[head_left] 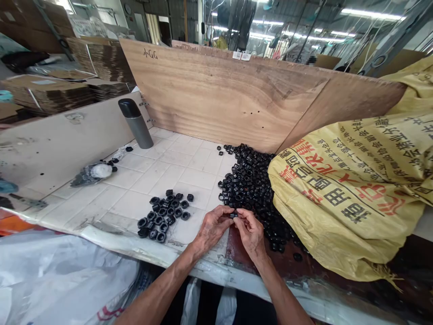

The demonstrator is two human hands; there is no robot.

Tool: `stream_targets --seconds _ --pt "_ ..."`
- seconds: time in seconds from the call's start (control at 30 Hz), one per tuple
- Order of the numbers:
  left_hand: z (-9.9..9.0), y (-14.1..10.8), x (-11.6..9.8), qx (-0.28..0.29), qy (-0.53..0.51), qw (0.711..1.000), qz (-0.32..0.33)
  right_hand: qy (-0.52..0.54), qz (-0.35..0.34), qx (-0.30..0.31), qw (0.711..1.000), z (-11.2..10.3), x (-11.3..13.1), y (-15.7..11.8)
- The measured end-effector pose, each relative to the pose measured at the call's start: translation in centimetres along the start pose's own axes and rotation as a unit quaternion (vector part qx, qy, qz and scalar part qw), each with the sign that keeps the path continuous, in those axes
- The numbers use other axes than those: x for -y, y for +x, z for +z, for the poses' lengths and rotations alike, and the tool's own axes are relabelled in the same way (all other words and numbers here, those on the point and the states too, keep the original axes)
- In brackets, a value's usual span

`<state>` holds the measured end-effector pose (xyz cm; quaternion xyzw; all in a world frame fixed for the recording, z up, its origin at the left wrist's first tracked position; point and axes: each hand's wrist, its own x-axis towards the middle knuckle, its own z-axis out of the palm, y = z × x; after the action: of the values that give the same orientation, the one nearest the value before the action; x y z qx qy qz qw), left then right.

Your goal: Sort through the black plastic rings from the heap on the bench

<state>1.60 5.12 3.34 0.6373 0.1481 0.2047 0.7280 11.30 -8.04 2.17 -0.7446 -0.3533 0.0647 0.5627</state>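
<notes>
Between the fingertips of both hands is a small black ring-shaped plastic part (233,215). My left hand (214,225) pinches its left side, and my right hand (250,228) pinches its right side, the fingers partly covering it. Just beyond and to the right lies a big heap of similar black plastic parts (250,176), some of them spilling toward the front edge. To the left of my left hand, a smaller group of black parts (162,214) is spread on the white tiled tabletop (142,180).
A yellow woven sack (338,189) stands at the right against the heap. A grey flask (137,124) is at the back left, near a plastic bag (91,174). Wooden boards (216,90) wall the back; a white sack (61,280) hangs at the front left.
</notes>
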Motion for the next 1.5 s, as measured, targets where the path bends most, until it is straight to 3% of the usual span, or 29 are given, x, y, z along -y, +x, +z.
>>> stream_targets --seconds 0.23,0.4,0.53,0.63,0.8,0.93,1.1,1.5 --pt "-0.1 0.3 0.2 -0.017 0.018 0.999 0.021 0.007 -0.013 0.023 1.000 -0.3 0.5 0.4" --pt "-0.3 0.3 -0.5 -0.010 -0.017 0.999 -0.036 -0.006 -0.075 0.034 0.997 -0.7 0.9 0.5" --pt "-0.4 0.3 -0.7 0.002 -0.063 0.995 -0.071 0.019 -0.067 0.048 0.996 -0.8 1.2 0.6" --pt "-0.3 0.2 -0.4 -0.002 -0.035 0.999 -0.034 0.018 -0.048 0.031 0.998 -0.6 1.0 0.5" --pt "0.1 0.0 0.3 0.013 0.044 0.997 0.061 -0.074 -0.016 0.004 0.997 -0.2 0.1 0.5" --pt "0.3 0.0 0.4 0.012 0.013 0.999 0.045 -0.108 -0.017 -0.001 0.994 -0.3 0.1 0.3" --pt "0.0 0.3 0.6 -0.021 -0.015 1.000 -0.009 -0.115 -0.056 0.041 0.991 -0.6 1.1 -0.1" --pt "-0.1 0.2 0.6 -0.011 0.030 0.999 0.015 -0.065 -0.006 0.030 0.997 -0.7 1.5 0.3"
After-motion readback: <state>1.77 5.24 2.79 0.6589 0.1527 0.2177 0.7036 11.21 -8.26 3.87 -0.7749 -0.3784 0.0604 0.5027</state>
